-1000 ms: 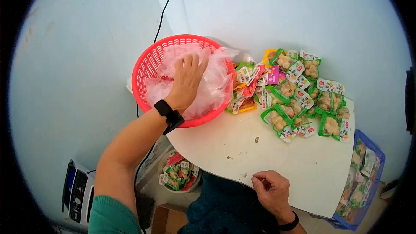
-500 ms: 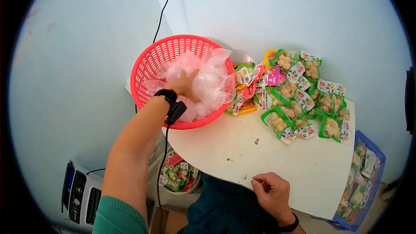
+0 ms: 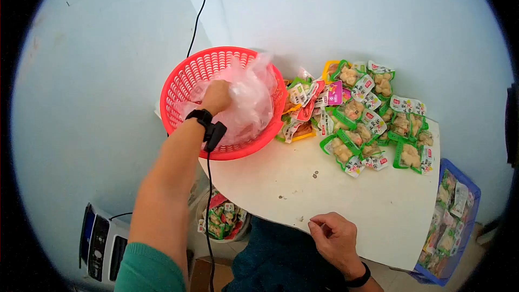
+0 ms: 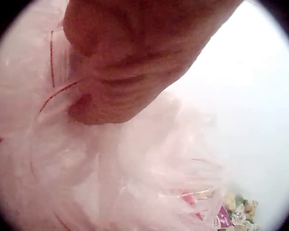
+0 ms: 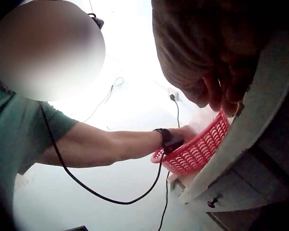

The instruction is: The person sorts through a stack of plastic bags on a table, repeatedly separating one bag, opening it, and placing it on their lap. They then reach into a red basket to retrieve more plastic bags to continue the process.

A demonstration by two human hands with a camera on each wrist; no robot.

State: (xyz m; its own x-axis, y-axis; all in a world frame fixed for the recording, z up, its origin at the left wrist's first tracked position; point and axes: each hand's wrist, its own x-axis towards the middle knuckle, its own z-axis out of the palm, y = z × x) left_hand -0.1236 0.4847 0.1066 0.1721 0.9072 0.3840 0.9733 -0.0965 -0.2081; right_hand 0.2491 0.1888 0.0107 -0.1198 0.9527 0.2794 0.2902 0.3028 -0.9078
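Inside a red plastic basket (image 3: 186,74), my left hand (image 3: 217,97) grips clear plastic bags (image 3: 251,103) from the heap there. The left wrist view shows the curled fingers (image 4: 106,103) sunk into crinkled film (image 4: 96,168) with thin red lines; the fingertips are partly hidden. At the table's near edge rests my right hand (image 3: 336,238), loosely curled and holding nothing. To the right of the basket lie several sealed food packets (image 3: 354,111), many with green edges.
The white table (image 3: 259,178) stands against a pale wall. A blue crate (image 3: 459,238) of packets is on the right, and a bin (image 3: 224,219) with packets stands below the table. A black cable (image 3: 210,211) hangs from the left wrist.
My left hand has gone from above the bags down into the heap and closed on some, bunching the film up toward the basket's right side. The right hand stays at the table edge.
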